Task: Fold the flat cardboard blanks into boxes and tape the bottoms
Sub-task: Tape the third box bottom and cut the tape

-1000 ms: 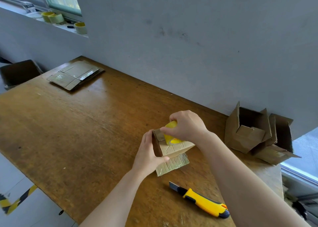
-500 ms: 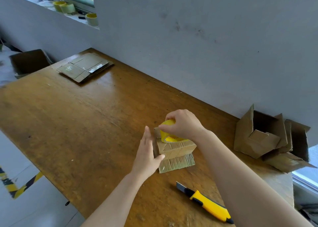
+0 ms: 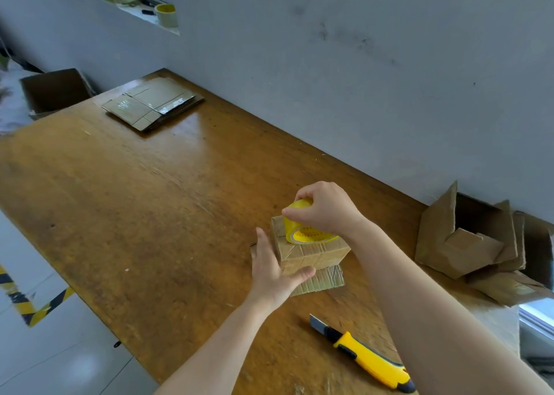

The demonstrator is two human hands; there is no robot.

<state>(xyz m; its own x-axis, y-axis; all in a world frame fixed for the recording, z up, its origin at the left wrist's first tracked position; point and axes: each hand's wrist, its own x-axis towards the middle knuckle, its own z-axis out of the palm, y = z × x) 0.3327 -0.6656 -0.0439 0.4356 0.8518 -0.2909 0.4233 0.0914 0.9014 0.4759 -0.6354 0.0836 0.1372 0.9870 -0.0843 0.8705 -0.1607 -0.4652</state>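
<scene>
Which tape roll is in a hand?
The yellow roll on the box, gripped by the right hand; the other rolls stand on the sill.

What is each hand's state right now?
Left hand: open, flat against the cardboard box's side.
Right hand: closed on the yellow tape roll, held on the box's top.

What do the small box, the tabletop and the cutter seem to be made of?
The small box looks like matte brown corrugated cardboard; its lower flap shows fine ribbing. The tabletop seems to be varnished wood: grain lines, scratches and a glossy glare show. The cutter handle appears to be smooth yellow plastic with black parts; its blade looks like grey metal.
</scene>
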